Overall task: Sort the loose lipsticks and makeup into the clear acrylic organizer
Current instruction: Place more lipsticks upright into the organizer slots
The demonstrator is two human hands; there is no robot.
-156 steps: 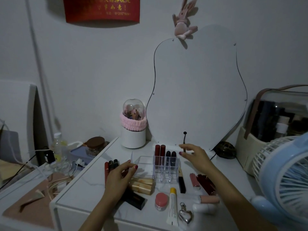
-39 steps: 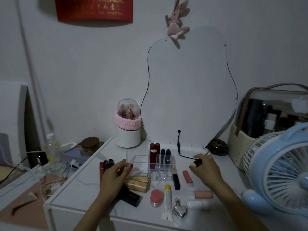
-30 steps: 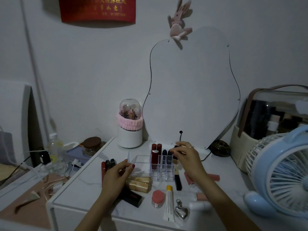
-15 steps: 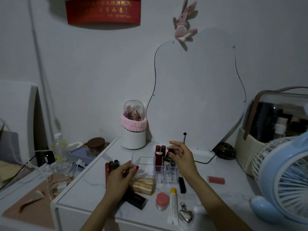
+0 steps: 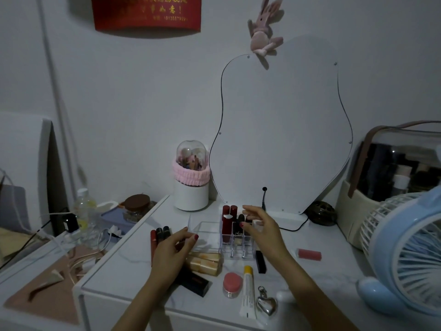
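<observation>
White table [image 5: 133, 263]: one organizer [image 5: 229, 237], two hands [image 5: 262, 231], both loosely open, holding nothing.

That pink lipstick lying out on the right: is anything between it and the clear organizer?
Only bare tabletop shows between the pink lipstick and the organizer. The right hand hovers over the slots.

On the white bench [image 5: 133, 261] a clear acrylic organizer [image 5: 229, 237] stands near the back edge, several dark and red lipsticks [image 5: 226, 218] upright in its right-hand slots. The left hand [image 5: 171, 249] rests its fingers on the organizer's open left compartment. The right hand [image 5: 262, 230] hovers over the slots, fingers loosely curved; whether its grip holds anything cannot be told. A pink lipstick [image 5: 309, 254] lies toward the right edge, a pink-lidded jar [image 5: 232, 284] and a white tube [image 5: 248, 292] near the front edge.
</observation>
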